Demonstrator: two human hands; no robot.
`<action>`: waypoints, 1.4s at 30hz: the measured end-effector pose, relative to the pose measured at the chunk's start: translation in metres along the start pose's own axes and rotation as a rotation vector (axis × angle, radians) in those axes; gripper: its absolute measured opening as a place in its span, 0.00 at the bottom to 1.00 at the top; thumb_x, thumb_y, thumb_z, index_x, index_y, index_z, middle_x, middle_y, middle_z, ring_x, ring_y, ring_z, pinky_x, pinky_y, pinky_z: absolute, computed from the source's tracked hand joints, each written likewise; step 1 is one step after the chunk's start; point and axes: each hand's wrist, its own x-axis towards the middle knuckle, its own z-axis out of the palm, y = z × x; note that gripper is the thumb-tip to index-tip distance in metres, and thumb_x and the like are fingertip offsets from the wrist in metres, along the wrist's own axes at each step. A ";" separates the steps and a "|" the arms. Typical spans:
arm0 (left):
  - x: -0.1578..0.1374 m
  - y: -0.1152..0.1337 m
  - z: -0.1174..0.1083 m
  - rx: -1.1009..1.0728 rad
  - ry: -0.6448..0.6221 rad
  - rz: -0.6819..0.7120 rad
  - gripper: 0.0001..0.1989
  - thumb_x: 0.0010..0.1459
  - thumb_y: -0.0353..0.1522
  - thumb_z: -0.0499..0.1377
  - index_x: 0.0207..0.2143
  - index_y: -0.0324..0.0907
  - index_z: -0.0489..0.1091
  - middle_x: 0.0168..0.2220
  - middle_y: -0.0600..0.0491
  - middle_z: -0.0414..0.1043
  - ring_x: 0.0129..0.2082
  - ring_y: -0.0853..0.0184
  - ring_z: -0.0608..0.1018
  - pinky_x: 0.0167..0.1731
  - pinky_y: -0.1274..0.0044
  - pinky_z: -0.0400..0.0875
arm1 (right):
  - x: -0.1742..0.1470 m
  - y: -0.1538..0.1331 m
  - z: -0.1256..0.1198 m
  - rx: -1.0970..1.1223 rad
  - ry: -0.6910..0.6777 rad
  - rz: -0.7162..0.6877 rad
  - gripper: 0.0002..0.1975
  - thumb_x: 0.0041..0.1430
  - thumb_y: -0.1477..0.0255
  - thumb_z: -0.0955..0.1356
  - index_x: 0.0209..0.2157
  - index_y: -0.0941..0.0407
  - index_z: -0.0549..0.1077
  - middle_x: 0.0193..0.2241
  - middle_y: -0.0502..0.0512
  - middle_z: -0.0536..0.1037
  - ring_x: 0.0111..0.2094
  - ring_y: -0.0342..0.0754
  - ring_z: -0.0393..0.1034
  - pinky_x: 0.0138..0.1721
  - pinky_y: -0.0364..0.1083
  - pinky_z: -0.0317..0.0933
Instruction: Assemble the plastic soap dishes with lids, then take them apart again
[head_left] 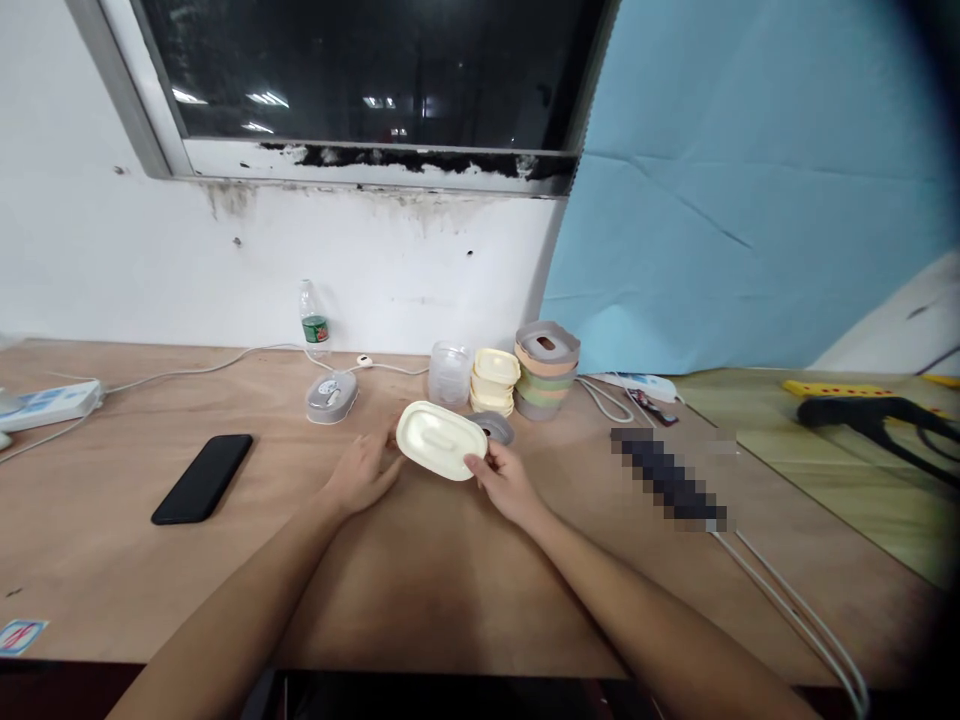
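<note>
My right hand [510, 482] pinches the right end of a cream oval plastic lid [441, 440], thumb on its upper face, and holds it tilted above the table. At the lid's left end is my left hand [366, 472], fingers spread, some fingertips partly hidden by the lid's edge; whether they touch it I cannot make out. A grey piece with a hole [498, 428] shows partly behind the lid. Beyond stand clear plastic containers [450, 372], a stack of cream pieces [495, 372] and a stack of grey, orange and green pieces [547, 370].
A closed grey-and-clear container [331, 397] sits left of the stacks, near a plastic bottle [314, 325]. A black phone [202, 478] lies at left, a white power strip [56, 404] beyond it. White cables [795, 610] and a pixelated dark object [667, 480] are at right.
</note>
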 end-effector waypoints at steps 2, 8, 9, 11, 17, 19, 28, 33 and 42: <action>0.000 0.002 -0.001 -0.041 -0.073 -0.010 0.33 0.59 0.33 0.53 0.65 0.44 0.43 0.46 0.48 0.72 0.39 0.63 0.76 0.41 0.70 0.70 | 0.004 0.000 -0.005 -0.039 -0.031 0.039 0.20 0.57 0.52 0.64 0.29 0.56 0.67 0.18 0.47 0.64 0.20 0.42 0.57 0.21 0.41 0.51; -0.002 0.004 -0.007 -0.074 -0.183 -0.025 0.29 0.58 0.34 0.54 0.61 0.42 0.54 0.35 0.52 0.74 0.32 0.66 0.75 0.33 0.75 0.69 | 0.011 0.010 -0.023 -0.252 -0.190 0.048 0.26 0.61 0.50 0.58 0.24 0.57 0.69 0.22 0.51 0.70 0.26 0.45 0.63 0.27 0.42 0.56; -0.003 0.006 -0.008 -0.068 -0.178 -0.038 0.28 0.58 0.36 0.54 0.60 0.41 0.56 0.34 0.52 0.74 0.31 0.66 0.75 0.33 0.75 0.68 | 0.011 0.010 -0.026 -0.309 -0.232 0.050 0.26 0.61 0.51 0.58 0.23 0.57 0.69 0.22 0.50 0.70 0.26 0.44 0.63 0.27 0.42 0.55; -0.003 0.009 -0.008 -0.049 -0.182 -0.068 0.26 0.59 0.40 0.54 0.59 0.41 0.59 0.30 0.54 0.73 0.28 0.66 0.75 0.31 0.75 0.67 | 0.011 0.007 -0.030 -0.423 -0.327 0.051 0.27 0.61 0.51 0.58 0.22 0.57 0.69 0.21 0.50 0.69 0.25 0.44 0.62 0.26 0.41 0.53; -0.001 0.011 0.004 -0.008 -0.292 -0.088 0.24 0.59 0.43 0.55 0.54 0.42 0.65 0.27 0.55 0.73 0.27 0.68 0.74 0.29 0.77 0.64 | 0.007 -0.004 -0.031 -0.685 -0.437 0.081 0.28 0.57 0.51 0.63 0.15 0.58 0.66 0.14 0.48 0.63 0.19 0.39 0.55 0.22 0.41 0.43; 0.000 0.010 0.008 0.035 -0.325 -0.096 0.21 0.59 0.44 0.55 0.50 0.42 0.69 0.26 0.55 0.72 0.26 0.68 0.73 0.28 0.77 0.63 | 0.007 -0.003 -0.029 -0.714 -0.415 0.074 0.27 0.54 0.52 0.65 0.14 0.58 0.65 0.13 0.47 0.62 0.18 0.39 0.53 0.22 0.42 0.41; -0.001 0.008 0.006 0.052 -0.311 -0.079 0.18 0.61 0.43 0.53 0.46 0.42 0.72 0.24 0.57 0.70 0.27 0.69 0.72 0.29 0.78 0.62 | 0.023 0.011 -0.062 -0.739 0.097 -0.050 0.05 0.50 0.71 0.67 0.32 0.55 0.69 0.29 0.50 0.72 0.29 0.45 0.64 0.30 0.42 0.55; -0.001 0.007 0.005 0.052 -0.295 -0.085 0.18 0.61 0.43 0.52 0.45 0.43 0.72 0.27 0.55 0.72 0.28 0.68 0.73 0.30 0.78 0.63 | 0.025 0.024 -0.081 -0.801 -0.033 -0.085 0.13 0.49 0.76 0.67 0.40 0.56 0.71 0.42 0.57 0.69 0.42 0.49 0.66 0.43 0.46 0.59; -0.003 0.006 0.006 -0.024 -0.157 -0.125 0.29 0.60 0.42 0.54 0.61 0.44 0.54 0.40 0.51 0.73 0.30 0.68 0.73 0.31 0.76 0.68 | 0.024 0.017 -0.066 -0.615 -0.008 -0.137 0.13 0.59 0.60 0.64 0.39 0.55 0.70 0.36 0.55 0.73 0.36 0.49 0.66 0.37 0.46 0.60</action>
